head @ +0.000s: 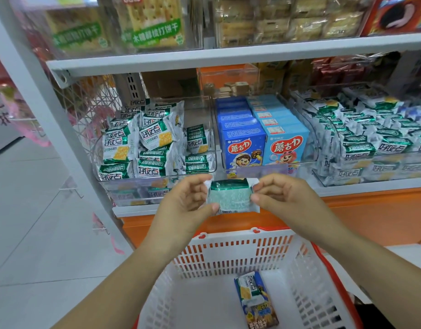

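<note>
A small green and white cracker packet (230, 197) hangs in the air in front of the lower shelf, back side facing me. My left hand (188, 203) pinches its left end and my right hand (283, 195) pinches its right end. Below them stands a white shopping basket (228, 255) with red trim. On the basket floor lie a blue snack box (261, 312) and a similar cracker packet (248, 288) on top of it.
A clear bin (154, 184) of the same green packets sits on the shelf at left, blue boxes (264, 138) in the middle, more green packets (370, 143) at right. An upper shelf (228, 55) carries cracker bins. Grey floor tiles (38, 233) lie to the left.
</note>
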{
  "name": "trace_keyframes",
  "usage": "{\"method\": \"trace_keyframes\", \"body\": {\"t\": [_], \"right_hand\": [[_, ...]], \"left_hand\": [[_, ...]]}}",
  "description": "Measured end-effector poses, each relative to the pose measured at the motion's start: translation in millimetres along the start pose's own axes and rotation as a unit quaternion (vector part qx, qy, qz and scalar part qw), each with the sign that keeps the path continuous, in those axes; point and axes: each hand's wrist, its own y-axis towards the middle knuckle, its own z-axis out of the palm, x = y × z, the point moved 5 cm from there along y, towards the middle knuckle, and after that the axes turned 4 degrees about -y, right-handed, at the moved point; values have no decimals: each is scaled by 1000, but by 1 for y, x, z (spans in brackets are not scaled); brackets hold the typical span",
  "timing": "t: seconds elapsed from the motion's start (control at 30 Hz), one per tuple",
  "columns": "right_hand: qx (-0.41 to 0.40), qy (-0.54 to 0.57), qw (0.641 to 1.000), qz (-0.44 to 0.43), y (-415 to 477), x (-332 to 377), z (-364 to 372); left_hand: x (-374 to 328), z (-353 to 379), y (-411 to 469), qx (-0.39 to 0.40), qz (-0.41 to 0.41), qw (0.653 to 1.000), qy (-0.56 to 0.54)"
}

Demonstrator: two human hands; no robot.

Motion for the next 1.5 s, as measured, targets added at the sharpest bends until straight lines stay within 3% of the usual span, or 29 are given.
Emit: {"method": "trace_keyframes", "body": {"t": [0.2, 0.47, 0.57, 0.67, 0.77, 0.9, 1.07, 1.2, 1.27, 1.3, 1.37, 1.4, 1.5], "right_hand": [[-24, -46, 998, -29, -2, 2, -5], [-36, 41, 998, 26, 1, -9, -1], [-43, 36, 998, 34, 2, -9, 0], [-68, 28, 997, 10, 3, -4, -3], [5, -62, 995, -82, -4, 10, 2], [6, -304, 926, -223, -8, 22, 11], [-29, -321, 912, -254, -3, 39, 15], [-20, -350, 890, -291, 11, 60, 28], [-22, -333, 897, -290, 25, 70, 28], [-30, -319, 904, -284, 34, 74, 26], [-47, -311, 916, -251, 56, 80, 21], [-48, -317, 918, -232, 68, 83, 20], [-8, -362, 909, -207, 103, 88, 24]], "left_hand": [[1, 5, -1, 15, 32, 999, 33], [3, 4, 1, 14, 35, 999, 12], [3, 2, 1, 8, 0, 999, 32], [10, 0, 2, -1, -86, 996, 4], [16, 4, 0, 5, -189, 973, -132], [12, 12, -4, 26, -284, 914, -290], [4, 7, -6, 24, -330, 864, -380], [-5, -4, -4, 20, -321, 852, -414], [-13, -15, 0, 23, -293, 879, -376], [-16, -24, 4, 14, -268, 908, -321], [-23, -48, 17, -33, -167, 979, -115], [-30, -62, 25, -70, -91, 993, 3], [-51, -88, 42, -140, 88, 964, 206]]}}
